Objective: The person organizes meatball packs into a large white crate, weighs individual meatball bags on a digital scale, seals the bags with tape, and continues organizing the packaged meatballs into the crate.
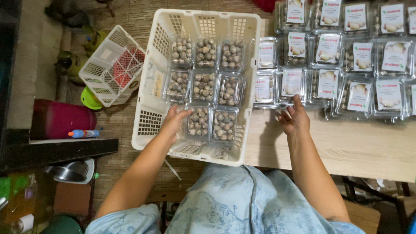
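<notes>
Crate (158, 93): white plastic, slotted walls, overhanging the table (346, 147) edge; holds eight clear egg packs in rows.
Left hand (175, 121): inside the crate, fingers loosely curled against the near-left pack (198, 121); a firm grasp cannot be confirmed.
Right hand (295, 117): right of the crate, open, fingertips touching a labelled pack (292, 83).
Handling: pack judged light, thin, flexible, slippery; contents fragile. Grip both long sides; support the base.

Sitting in rows inside the white crate (158, 65): clear plastic clamshell packs (203, 86) of small speckled eggs, unlabelled. Lying packed together on the wooden table (346, 147) to the right: labelled clamshell packs (328, 84), each bearing a white rectangular label (388, 94) with red and green accents.
</notes>
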